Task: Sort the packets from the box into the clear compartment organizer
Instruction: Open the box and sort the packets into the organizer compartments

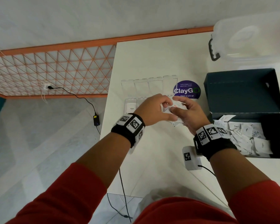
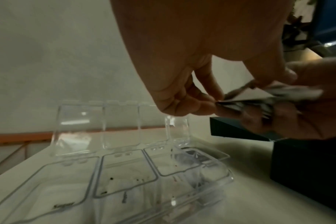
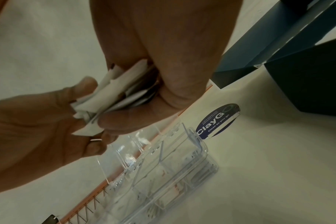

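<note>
My right hand (image 1: 183, 109) grips a fanned stack of white packets (image 1: 176, 110) (image 3: 113, 94) above the clear compartment organizer (image 1: 131, 107) (image 2: 125, 174) (image 3: 173, 174). My left hand (image 1: 160, 107) pinches the edge of one packet (image 2: 240, 98) in that stack. The organizer's several lids (image 1: 149, 84) stand up, and a packet marked Sugar (image 1: 131, 108) lies in its leftmost compartment. A dark blue box (image 1: 249, 126) at the right holds a heap of white packets (image 1: 244, 136).
A round purple ClayGo sticker (image 1: 187, 90) lies on the white table (image 1: 152, 159) behind the organizer. A clear lidded tub (image 1: 249, 39) stands at the back right. The box's lid (image 1: 242, 89) stands up. A cable and a power adapter (image 1: 96, 120) lie on the floor at the left.
</note>
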The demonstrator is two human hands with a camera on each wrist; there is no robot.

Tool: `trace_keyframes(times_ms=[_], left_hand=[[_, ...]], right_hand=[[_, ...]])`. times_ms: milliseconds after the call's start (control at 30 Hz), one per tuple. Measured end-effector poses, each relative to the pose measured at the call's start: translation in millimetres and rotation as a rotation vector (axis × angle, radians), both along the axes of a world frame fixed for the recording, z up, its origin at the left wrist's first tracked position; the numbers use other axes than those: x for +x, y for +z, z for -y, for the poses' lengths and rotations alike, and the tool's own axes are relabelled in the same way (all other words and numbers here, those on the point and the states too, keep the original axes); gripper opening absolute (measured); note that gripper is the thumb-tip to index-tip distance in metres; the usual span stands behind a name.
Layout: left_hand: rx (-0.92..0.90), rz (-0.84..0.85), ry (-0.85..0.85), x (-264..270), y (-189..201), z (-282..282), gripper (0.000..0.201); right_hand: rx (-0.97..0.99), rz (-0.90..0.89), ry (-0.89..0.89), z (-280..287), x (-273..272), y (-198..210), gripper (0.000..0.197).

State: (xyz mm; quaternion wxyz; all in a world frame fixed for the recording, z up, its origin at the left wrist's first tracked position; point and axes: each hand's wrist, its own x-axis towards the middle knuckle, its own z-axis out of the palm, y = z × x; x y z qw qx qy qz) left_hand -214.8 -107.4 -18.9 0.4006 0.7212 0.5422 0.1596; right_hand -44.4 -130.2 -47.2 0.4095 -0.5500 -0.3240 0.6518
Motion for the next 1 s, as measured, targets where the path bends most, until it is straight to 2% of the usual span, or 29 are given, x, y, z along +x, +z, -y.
trace_keyframes(times_ms=[100,233,367,567,733,900,1000], left_hand=[[-0.045,0.008,0.045,6,-4,1,0.046],[-0.192,0.163,0.174,0,-3,-2,0.033],[-0.227,0.216,0.211,-8,2,-5,0.024],[-0.240,0.283,0.228,-12,3,-1,0.032],[-0.253,0.274,0.257,-10,1,-2,0.038],[-0.274,0.230,0.305,-9,4,-6,0.035],[-0.312,0.241,0.322,-8,6,-7,0.032]], right_hand=[[-0.006,-0.005,-0.012,1,1,1,0.031],[-0.034,-0.065,-0.048,3,4,1,0.028],[-0.036,-0.066,-0.057,3,2,2,0.028],[-0.028,-0.107,-0.063,-1,0,2,0.026],[-0.045,-0.109,-0.022,-2,-1,4,0.028],[-0.038,-0.086,0.016,0,-4,4,0.045],[-0.037,-0.079,-0.018,-1,-4,3,0.040]])
